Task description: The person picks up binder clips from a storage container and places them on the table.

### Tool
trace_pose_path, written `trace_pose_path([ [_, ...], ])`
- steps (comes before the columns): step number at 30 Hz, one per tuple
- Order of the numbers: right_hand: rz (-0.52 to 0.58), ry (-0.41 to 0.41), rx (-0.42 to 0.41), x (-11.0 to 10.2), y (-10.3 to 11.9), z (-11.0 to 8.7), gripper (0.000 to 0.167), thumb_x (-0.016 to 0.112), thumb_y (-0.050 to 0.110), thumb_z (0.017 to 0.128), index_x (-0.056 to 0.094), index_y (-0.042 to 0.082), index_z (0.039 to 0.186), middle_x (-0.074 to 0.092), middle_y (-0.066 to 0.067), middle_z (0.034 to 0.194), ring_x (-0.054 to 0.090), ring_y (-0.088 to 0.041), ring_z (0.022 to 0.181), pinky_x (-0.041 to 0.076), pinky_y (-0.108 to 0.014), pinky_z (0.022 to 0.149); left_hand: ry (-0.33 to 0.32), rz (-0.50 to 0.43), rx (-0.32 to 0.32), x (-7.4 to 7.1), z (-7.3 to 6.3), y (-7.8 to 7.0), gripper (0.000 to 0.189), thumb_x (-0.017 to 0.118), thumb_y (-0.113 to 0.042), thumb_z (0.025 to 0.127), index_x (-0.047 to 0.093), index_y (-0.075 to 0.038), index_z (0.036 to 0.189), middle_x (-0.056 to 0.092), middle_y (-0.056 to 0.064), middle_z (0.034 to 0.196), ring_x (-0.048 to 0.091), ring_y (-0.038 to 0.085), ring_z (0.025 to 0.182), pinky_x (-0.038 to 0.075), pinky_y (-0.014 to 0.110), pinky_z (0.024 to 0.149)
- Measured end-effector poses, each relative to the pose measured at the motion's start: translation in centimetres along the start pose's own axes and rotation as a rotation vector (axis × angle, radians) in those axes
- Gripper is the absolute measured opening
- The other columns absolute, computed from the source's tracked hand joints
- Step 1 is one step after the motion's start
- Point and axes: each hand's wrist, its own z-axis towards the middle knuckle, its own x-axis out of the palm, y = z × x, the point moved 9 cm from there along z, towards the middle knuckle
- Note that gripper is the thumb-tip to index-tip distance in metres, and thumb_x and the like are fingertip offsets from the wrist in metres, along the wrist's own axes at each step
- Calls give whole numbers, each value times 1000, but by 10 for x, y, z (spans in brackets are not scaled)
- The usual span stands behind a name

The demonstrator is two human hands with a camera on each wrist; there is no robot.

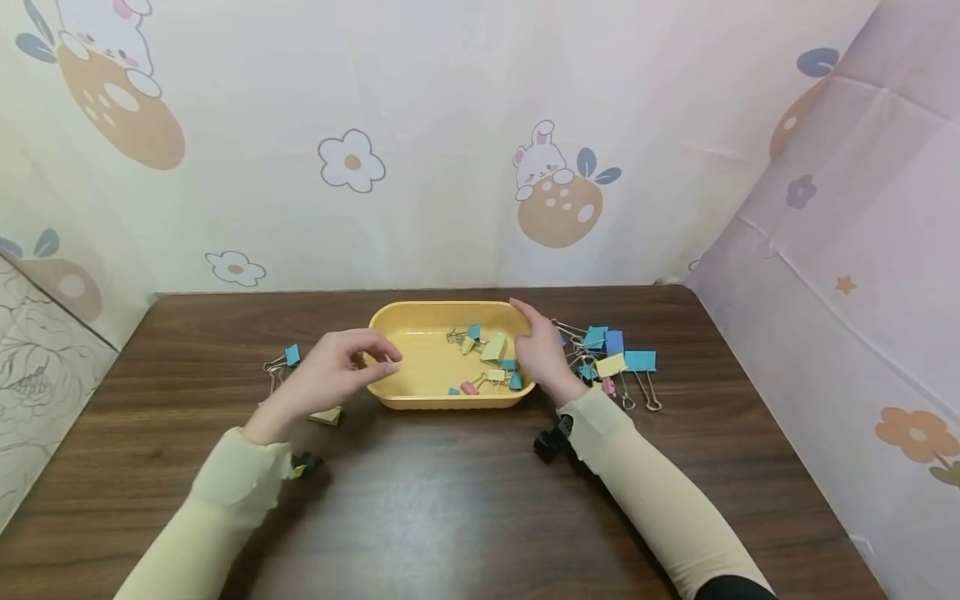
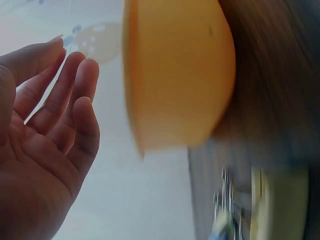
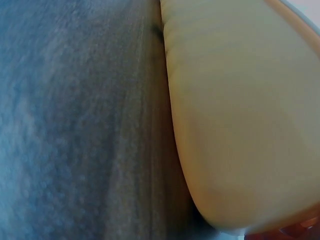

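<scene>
A yellow plastic basin (image 1: 450, 403) stands at the back of the table, holding several small binder clips in its right half, among them a yellow clip (image 1: 492, 350). My left hand (image 1: 337, 367) hovers over the basin's left end with bent fingers. In the left wrist view, its fingers (image 2: 82, 82) curve loosely with nothing seen between them, apart from the basin wall (image 2: 180, 75). My right hand (image 1: 542, 354) grips the basin's right end at the rim; some of its fingers are hidden. The right wrist view is mostly filled by the basin's outer wall (image 3: 245, 110).
Right of the basin lies a heap of larger binder clips, with a blue clip (image 1: 640, 361) at its edge. On the left are another blue clip (image 1: 292, 356) and a yellow clip (image 1: 327, 416), partly behind my left arm. A patterned curtain (image 1: 450, 208) hangs behind the table.
</scene>
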Motion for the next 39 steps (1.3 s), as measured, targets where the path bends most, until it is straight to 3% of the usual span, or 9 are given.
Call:
trace_pose_path([
  [5, -1, 4, -1, 1, -2, 1, 73, 41, -13, 87, 40, 17, 153, 42, -10, 153, 54, -29, 114, 49, -37, 83, 70, -28, 4, 32, 23, -2, 10, 74, -20, 92, 75, -15, 100, 69, -10, 93, 62, 11, 87, 51, 36, 72],
  [11, 14, 2, -9, 2, -3, 1, 74, 41, -14, 86, 41, 17, 153, 43, -10, 153, 55, -29, 114, 49, -38, 83, 125, -65, 63, 62, 43, 3, 12, 75, -11, 89, 74, -8, 100, 70, -7, 93, 63, 11, 86, 51, 32, 67],
  [16, 15, 0, 2, 3, -2, 1, 74, 41, -14, 86, 42, 17, 152, 43, -9, 153, 54, -29, 116, 48, -39, 88, 156, -28, 63, 76, 52, 3, 14, 77, -10, 87, 74, -8, 100, 70, -9, 90, 64, 9, 82, 52, 30, 65],
  [21, 9, -3, 13, 2, -2, 2, 74, 41, -14, 86, 41, 18, 153, 42, -9, 153, 54, -29, 115, 50, -36, 79, 226, 5, 80, 93, 59, -1, 16, 80, -15, 86, 72, -9, 100, 71, -6, 91, 64, 9, 83, 52, 31, 68],
  [25, 12, -14, 11, 1, -4, 2, 74, 41, -13, 85, 42, 19, 152, 44, -10, 151, 60, -29, 99, 50, -32, 63, 279, 73, 105, 106, 65, -2, 21, 82, -21, 84, 73, -11, 100, 71, -4, 96, 65, 9, 86, 52, 29, 76],
  [29, 16, -8, -1, 3, -4, 2, 74, 42, -13, 85, 43, 19, 152, 46, -11, 150, 60, -28, 75, 47, -29, 53, 329, 70, 82, 117, 68, 5, 22, 81, -20, 85, 74, -11, 104, 70, -3, 99, 65, 9, 86, 52, 28, 77],
  [39, 8, -16, -5, 1, -4, 2, 73, 41, -12, 85, 42, 17, 152, 45, -12, 150, 54, -22, 62, 46, -29, 52, 386, 23, 28, 124, 70, 14, 21, 82, -10, 83, 73, -9, 102, 70, 0, 97, 66, 14, 84, 53, 28, 77],
])
